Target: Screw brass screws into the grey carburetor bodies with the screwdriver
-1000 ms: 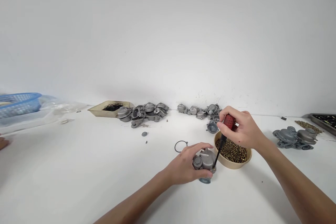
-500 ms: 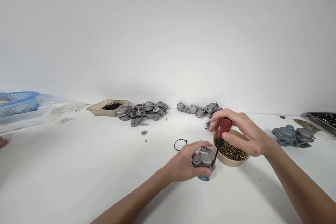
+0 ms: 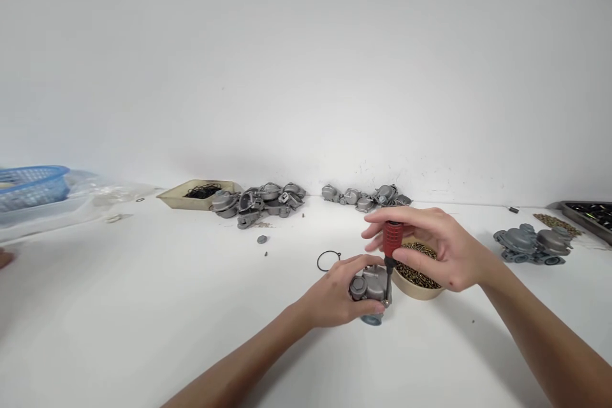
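My left hand [image 3: 337, 293] is wrapped round a grey metal carburetor [image 3: 375, 283], pinning it on the white table. In my right hand [image 3: 433, 252] is a screwdriver with a red handle [image 3: 393, 240], held between thumb and fingers. The shaft stands nearly upright, its tip on a small brass-coloured screw [image 3: 386, 301] at the right edge of the carburetor. Just behind, partly covered by my right hand, is a round beige tub [image 3: 415, 292] full of brass-coloured screws [image 3: 421, 271]. A thin black ring gasket [image 3: 328, 261] lies beyond my left hand.
Grey carburetor parts [image 3: 261, 201] are heaped by the wall beside a beige tray [image 3: 174, 197] of black rings. More castings [image 3: 363, 197] lie right of them. Assembled carburetors [image 3: 533, 243] stand at right, near a dark tray [image 3: 588, 213]. A blue basket [image 3: 36, 186] and another person's hand [image 3: 4, 258] are at left.
The screwdriver has gone from leaning right to nearly upright, my right hand shifting left with it. My left hand and the carburetor have stayed in place.
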Demonstrator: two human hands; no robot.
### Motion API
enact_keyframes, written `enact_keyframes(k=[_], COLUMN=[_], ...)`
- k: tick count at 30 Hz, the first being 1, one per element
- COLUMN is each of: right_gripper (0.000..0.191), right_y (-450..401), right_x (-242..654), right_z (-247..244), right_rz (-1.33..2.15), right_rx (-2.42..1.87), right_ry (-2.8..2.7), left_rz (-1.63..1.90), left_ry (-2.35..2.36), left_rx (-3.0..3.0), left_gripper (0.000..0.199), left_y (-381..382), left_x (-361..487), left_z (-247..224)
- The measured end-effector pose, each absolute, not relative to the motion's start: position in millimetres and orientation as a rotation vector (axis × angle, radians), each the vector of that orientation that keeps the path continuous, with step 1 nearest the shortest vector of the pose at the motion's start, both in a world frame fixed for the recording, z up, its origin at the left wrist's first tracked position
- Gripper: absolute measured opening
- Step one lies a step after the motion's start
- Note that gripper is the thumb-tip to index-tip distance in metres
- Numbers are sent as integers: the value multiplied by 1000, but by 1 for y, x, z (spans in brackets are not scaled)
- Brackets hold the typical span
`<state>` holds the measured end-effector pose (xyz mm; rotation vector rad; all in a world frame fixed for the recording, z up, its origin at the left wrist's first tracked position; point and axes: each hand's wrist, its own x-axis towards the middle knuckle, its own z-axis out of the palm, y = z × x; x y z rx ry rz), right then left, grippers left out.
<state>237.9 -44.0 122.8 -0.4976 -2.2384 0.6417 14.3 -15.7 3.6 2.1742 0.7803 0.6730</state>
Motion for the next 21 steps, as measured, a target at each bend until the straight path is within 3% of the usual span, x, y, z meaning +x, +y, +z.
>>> enact_keyframes(k=[5, 9, 14, 18, 21], right_gripper=[39, 42, 33, 41, 35], right_y=[-39, -40, -40, -41, -41], right_x=[239, 240, 241, 241, 241], right_z=[120, 125, 129, 131, 132], right_rz=[407, 601, 418, 568, 529], right_rx=[-504, -447, -458, -413, -420], right_ry=[-2231, -2258, -2233, -2250, -2235], left_rz=[672, 686, 690, 684, 690], left_ry=[763, 755, 755, 758, 764], left_rx=[2196, 2189, 2210, 2208, 2207], left_gripper=[51, 46, 46, 47, 46], left_y=[-16, -16, -16, -17, -17], left_x=[14, 14, 14, 14, 14], left_z=[5, 5, 4, 5, 6])
